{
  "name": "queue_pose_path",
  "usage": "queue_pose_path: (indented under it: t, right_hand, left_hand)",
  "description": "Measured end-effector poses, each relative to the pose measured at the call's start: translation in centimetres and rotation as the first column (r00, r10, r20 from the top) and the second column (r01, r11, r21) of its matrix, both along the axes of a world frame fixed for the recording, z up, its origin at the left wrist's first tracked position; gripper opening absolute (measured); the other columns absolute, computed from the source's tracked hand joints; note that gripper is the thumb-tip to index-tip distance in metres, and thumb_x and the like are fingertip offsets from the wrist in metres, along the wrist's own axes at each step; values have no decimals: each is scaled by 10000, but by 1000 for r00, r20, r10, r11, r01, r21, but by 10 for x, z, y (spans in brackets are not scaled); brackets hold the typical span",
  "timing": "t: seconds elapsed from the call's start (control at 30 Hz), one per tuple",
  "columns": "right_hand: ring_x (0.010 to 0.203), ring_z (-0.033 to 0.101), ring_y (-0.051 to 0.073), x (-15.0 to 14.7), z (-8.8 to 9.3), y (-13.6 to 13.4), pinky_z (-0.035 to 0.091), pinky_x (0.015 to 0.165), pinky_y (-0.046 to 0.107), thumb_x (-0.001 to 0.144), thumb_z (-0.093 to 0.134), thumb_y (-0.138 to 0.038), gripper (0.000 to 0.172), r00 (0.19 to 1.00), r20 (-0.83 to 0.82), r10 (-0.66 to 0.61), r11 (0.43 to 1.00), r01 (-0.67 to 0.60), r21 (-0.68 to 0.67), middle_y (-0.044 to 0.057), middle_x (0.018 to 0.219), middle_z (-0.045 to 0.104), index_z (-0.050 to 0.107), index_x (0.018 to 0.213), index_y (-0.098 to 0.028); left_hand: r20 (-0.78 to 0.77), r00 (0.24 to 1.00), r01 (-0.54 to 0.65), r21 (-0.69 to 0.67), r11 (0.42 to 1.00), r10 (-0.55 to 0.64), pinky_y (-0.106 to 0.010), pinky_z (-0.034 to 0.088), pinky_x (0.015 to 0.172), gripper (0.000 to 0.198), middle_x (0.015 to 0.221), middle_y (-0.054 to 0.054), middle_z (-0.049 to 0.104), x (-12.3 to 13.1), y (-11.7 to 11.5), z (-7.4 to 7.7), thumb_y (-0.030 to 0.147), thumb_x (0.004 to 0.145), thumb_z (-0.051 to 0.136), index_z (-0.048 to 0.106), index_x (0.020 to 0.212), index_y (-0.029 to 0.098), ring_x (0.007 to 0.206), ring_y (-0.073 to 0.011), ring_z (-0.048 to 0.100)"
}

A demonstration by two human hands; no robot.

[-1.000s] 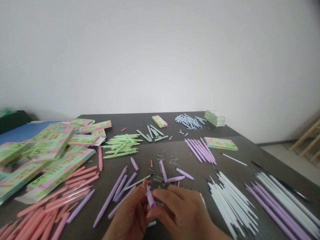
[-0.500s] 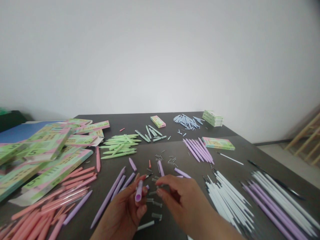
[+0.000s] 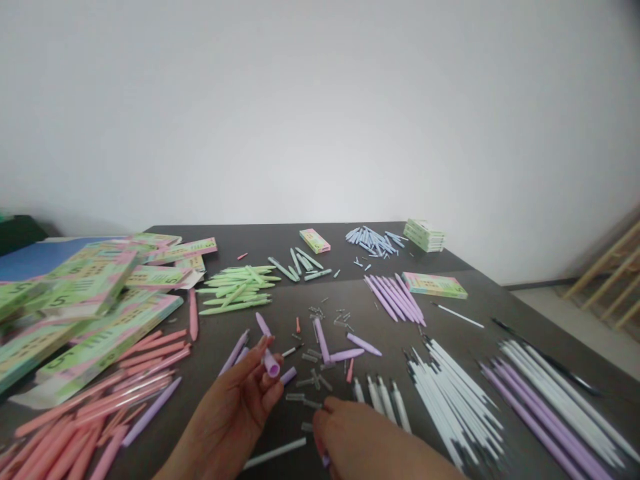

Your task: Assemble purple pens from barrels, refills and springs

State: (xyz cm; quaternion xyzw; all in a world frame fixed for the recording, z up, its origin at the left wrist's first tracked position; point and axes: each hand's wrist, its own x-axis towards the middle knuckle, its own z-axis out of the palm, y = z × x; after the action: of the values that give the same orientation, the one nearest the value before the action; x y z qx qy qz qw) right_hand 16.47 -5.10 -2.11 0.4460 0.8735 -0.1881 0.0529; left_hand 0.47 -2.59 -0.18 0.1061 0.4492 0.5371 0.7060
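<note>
In my left hand [image 3: 245,393] is a hollow purple pen barrel [image 3: 271,363], pinched between thumb and fingers with its open end toward me. My right hand [image 3: 355,433] is low over the table, its fingers curled together and their tips partly hidden. A bit of purple [image 3: 326,461] shows under those fingers; whether they hold it I cannot tell. Small clear plastic pieces [image 3: 295,397] lie between the hands. Beyond them are loose purple pen parts [image 3: 321,340], and a white refill [image 3: 275,454] lies below.
Pink pen barrels [image 3: 80,427] and printed pen boxes [image 3: 105,333] crowd the left. Green pens [image 3: 240,288], blue parts [image 3: 373,241] and stacked boxes [image 3: 424,236] are farther back. White refills [image 3: 455,400] and long purple barrels [image 3: 533,413] lie at right.
My right hand has moved down toward me, away from the left hand, uncovering white pen parts and a small pink piece. The left hand has shifted slightly up and left, still holding the purple barrel.
</note>
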Motion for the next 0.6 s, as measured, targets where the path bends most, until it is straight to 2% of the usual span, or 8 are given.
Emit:
queue_pose_path:
  t: [0.1,0.23,0.4,0.6]
  right_hand:
    - [752,679,263,-1,-2,3,493,580,268,620,564,1,297,999,8,-33,999,33,-11,136,872,690,684,872,-102]
    - [825,673,274,-1,4,4,516,668,293,631,572,11,325,994,7,-106,992,106,-75,136,927,690,674,911,-119]
    - [848,669,276,0,8,6,524,675,310,648,553,19,348,974,61,-220,975,222,-30,136,949,683,652,944,-138]
    - [893,656,278,2,-3,9,500,728,324,622,524,37,439,966,24,-259,966,259,-5,143,997,669,611,1012,-145]
  left_hand:
    - [-61,998,33,57,998,-30,-221,560,428,176,661,-57,679,2,-2,-5,60,828,477,569,970,110,479,-123,643]
    - [-120,992,49,118,992,-34,-236,568,460,275,819,-104,712,7,-6,-6,28,792,517,524,1050,124,558,-152,679]
    - [-80,996,42,150,988,-30,-236,577,535,395,963,-127,701,14,-13,2,-31,710,589,500,1057,134,654,-177,701]
    - [-18,999,38,202,979,-35,-240,571,597,428,970,-115,703,19,-20,-2,-6,659,667,506,1020,156,710,-187,701]
